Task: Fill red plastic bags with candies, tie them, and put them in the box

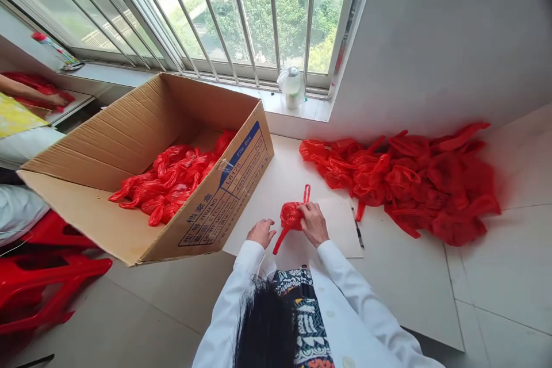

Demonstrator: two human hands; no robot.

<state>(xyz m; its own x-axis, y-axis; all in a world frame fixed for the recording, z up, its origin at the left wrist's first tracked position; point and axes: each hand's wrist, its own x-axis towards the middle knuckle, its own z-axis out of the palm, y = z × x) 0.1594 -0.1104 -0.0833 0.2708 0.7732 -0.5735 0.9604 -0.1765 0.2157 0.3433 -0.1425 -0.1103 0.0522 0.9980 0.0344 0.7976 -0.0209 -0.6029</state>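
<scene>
A bunched red plastic bag (290, 216) lies on a white sheet in front of me, one loop pointing away and another strip trailing toward me. My right hand (314, 223) grips its right side with the fingers closed on the plastic. Just left of the bag is my left hand (261, 233), loosely curled with the fingers a little apart and nothing visible in them; it does not touch the bag. To the right, a pile of red plastic bags (401, 178) spreads along the wall. More bunched red bags (176, 175) fill part of the cardboard box's floor.
The open cardboard box (254, 155) stands at my left. A black pen (359, 230) lies by the sheet's right edge. On the windowsill is a bagged cup (292, 87). Red stools (56, 276) stand lower left. Another person's arm (30, 92) reaches over red material at far left.
</scene>
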